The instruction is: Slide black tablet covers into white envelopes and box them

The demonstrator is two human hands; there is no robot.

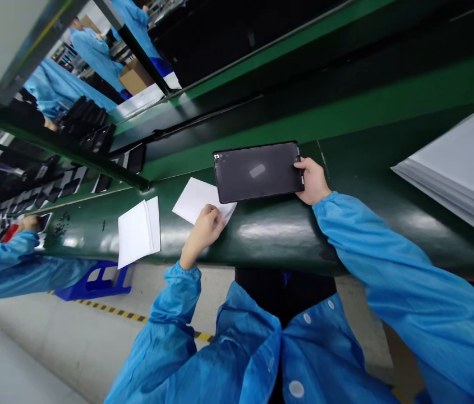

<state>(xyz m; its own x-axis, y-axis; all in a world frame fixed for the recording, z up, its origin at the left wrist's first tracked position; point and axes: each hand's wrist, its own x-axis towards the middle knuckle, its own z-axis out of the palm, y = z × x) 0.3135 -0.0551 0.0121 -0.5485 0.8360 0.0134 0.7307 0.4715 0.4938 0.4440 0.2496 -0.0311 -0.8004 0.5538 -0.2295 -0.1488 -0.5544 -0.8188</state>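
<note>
A black tablet [257, 174] is in my right hand [313, 180], gripped by its right edge with the thumb over the back. The tablet's camera corner is at the upper left, and a small pale rectangle shows near its middle. It overlaps a flat white sleeve or sheet [194, 202] lying on the green work surface. My left hand [207, 229] is closed at the sheet's near right corner, which looks pinched and lifted a little. Left of that lie more white sheets [138, 233], partly overhanging the near edge.
A thick stack of white sheets [468, 163] stands at the right. The green bench [270, 230] runs across, with a frame post [77, 154] at the left. Further left, a co-worker's blue sleeve [5, 255] reaches over the bench, above a blue stool [97, 280]. Several dark devices lie beyond.
</note>
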